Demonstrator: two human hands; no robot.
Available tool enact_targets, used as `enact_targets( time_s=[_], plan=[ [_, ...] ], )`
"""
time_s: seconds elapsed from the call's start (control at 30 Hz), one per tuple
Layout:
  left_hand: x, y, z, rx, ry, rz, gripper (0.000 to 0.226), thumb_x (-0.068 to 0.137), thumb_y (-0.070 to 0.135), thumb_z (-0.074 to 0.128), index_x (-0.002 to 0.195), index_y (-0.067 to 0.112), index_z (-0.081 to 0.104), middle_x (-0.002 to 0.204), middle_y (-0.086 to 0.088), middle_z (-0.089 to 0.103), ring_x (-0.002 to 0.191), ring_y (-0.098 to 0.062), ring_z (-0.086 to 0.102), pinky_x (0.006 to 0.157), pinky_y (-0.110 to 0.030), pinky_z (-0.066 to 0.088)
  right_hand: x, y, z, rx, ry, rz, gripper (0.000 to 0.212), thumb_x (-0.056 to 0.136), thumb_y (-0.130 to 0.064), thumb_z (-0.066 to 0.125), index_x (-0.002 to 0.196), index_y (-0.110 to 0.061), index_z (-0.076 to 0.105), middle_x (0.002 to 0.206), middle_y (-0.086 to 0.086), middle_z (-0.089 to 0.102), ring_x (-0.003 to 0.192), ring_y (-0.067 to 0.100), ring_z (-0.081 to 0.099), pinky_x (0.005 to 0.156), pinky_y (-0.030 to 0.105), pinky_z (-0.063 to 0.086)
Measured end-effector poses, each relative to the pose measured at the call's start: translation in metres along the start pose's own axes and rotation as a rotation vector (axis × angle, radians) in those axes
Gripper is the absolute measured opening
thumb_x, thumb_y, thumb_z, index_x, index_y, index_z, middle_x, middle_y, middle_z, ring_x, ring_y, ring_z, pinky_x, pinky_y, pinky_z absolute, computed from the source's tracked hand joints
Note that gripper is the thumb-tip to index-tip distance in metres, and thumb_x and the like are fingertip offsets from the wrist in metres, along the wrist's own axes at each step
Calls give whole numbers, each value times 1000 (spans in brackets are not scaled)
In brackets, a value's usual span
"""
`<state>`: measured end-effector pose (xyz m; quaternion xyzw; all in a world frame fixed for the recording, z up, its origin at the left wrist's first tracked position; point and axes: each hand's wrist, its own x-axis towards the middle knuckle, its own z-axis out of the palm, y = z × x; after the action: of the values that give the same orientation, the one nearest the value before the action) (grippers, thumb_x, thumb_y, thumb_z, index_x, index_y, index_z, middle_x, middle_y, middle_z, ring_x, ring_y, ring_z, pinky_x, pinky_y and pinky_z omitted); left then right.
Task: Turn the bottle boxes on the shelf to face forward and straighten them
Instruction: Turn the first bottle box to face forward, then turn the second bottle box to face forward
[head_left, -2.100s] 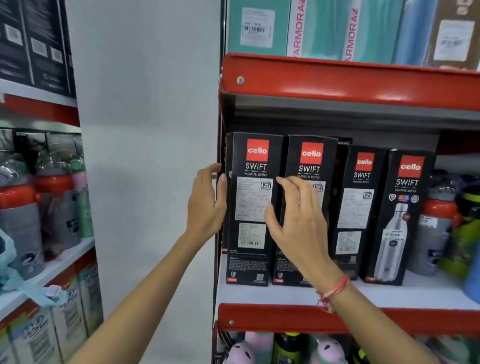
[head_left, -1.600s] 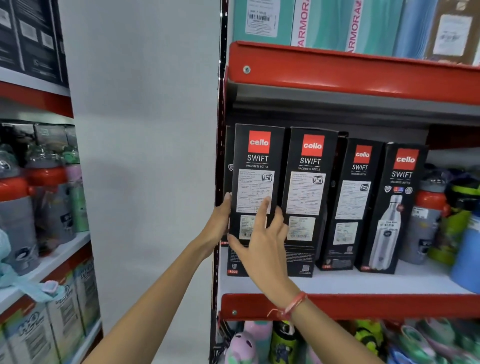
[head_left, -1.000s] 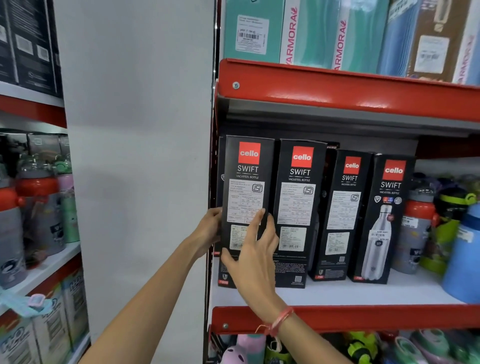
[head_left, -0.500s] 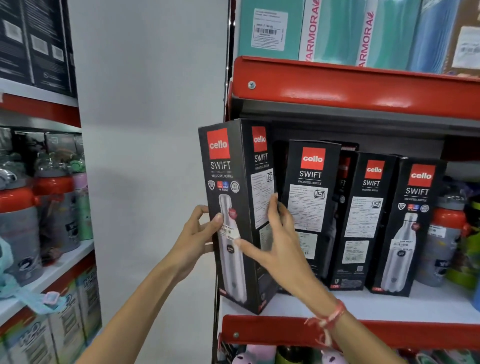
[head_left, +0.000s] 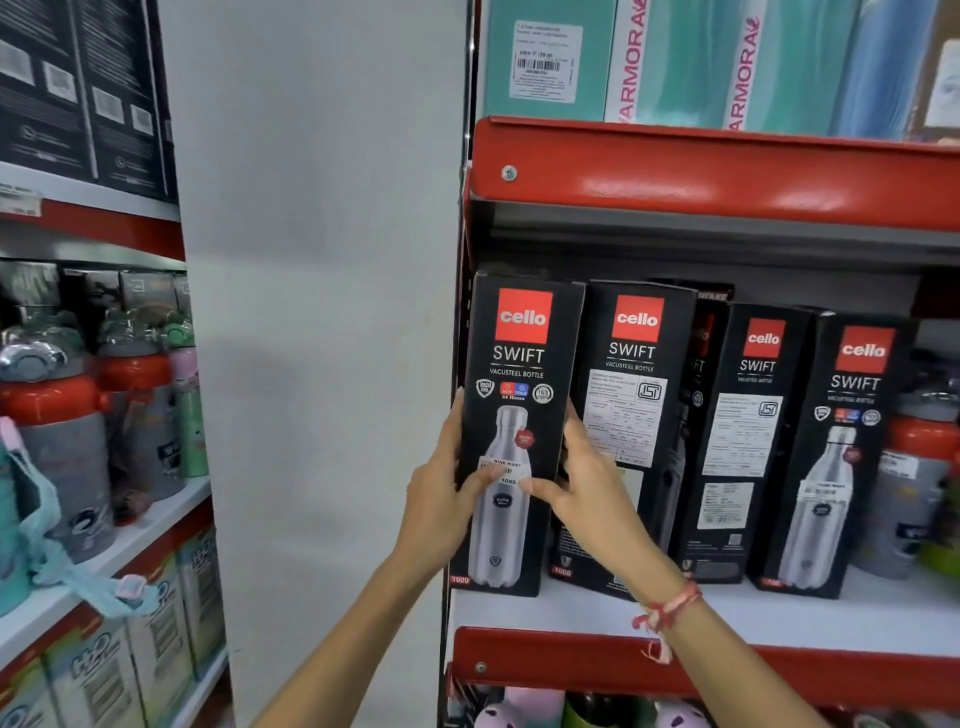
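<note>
Leftmost bottle box (head_left: 519, 436) — tall stiff carton, likely top-heavy, glossy; left hand (head_left: 447, 499) and right hand (head_left: 582, 488) clasping side edges mid-height, thumbs pressing front — best hold.

Both forearms reach up and forward from the bottom of the view, converging. The left hand (head_left: 441, 493) is upright, palm turned inward, fingers extended upward and the thumb crossing toward the right. The right hand (head_left: 587, 483) mirrors it, fingers raised, thumb pointing left, thumb tips nearly meeting. A red thread bracelet (head_left: 667, 610) circles the right wrist.
</note>
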<state>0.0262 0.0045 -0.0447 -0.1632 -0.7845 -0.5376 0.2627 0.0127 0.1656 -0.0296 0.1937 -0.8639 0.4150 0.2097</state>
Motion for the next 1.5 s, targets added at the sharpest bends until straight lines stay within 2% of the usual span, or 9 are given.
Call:
enact_targets(
  time_s=[0.27,0.5,0.6,0.73,0.87,1.07,1.2,1.33,1.5],
  plan=[
    [-1,6,21,63,99,-52,73,94,23,56,150,37,11,123,21,50,100,-2,55,86,-25,48,5,2,3,-213,166,-1,101,78,-21,76,152,-26,8,100,9,68,89,21,65,87,38,54],
    [-1,6,36,81,143,-99,72,95,25,54,150,37,10,131,10,56,94,-7,60,80,-25,48,-7,-8,-3,-506,292,-46,69,90,-33,60,147,-9,29,86,10,68,74,22,66,64,32,54],
    [-2,7,36,87,152,-111,73,94,26,55,150,37,10,131,11,55,106,-18,64,87,-35,52,-16,-2,-8,-409,544,-137,44,89,-27,63,129,-9,56,102,10,69,85,24,65,70,39,58],
    [-2,11,41,107,182,-145,72,95,24,55,149,39,11,141,2,52,116,-27,60,95,-51,51,-11,2,-12,-523,763,173,75,77,-48,63,138,-12,38,134,17,42,112,34,42,85,48,40],
    [-2,15,47,121,213,-155,71,94,20,56,149,35,14,146,1,46,124,-26,54,100,-49,48,1,1,-12,-366,675,271,106,74,-62,59,150,-9,9,144,22,31,118,38,38,86,54,45],
    [-6,32,57,345,334,-88,74,91,17,60,150,16,16,153,-13,24,139,-28,30,108,-43,37,4,4,-39,-271,558,213,122,66,-56,74,149,2,6,138,25,38,110,38,47,80,42,49],
    [-15,50,68,385,461,97,66,89,21,64,145,12,30,146,-15,33,134,-24,30,103,-30,34,-3,13,-64,-120,489,183,132,59,-51,81,151,-6,-2,146,21,32,127,36,41,94,43,46],
    [-15,68,79,155,279,116,61,86,29,67,139,25,38,130,4,47,118,-4,45,98,-18,39,-14,19,-98,29,389,129,131,60,-45,84,152,-17,-4,152,14,29,136,30,34,102,41,39],
    [-18,83,101,-8,-6,-4,87,76,31,76,147,20,27,134,11,44,124,-5,44,94,-10,38,-25,32,-142,168,263,7,127,56,-37,87,152,-25,6,154,4,30,140,20,30,113,37,30]
  ],
)
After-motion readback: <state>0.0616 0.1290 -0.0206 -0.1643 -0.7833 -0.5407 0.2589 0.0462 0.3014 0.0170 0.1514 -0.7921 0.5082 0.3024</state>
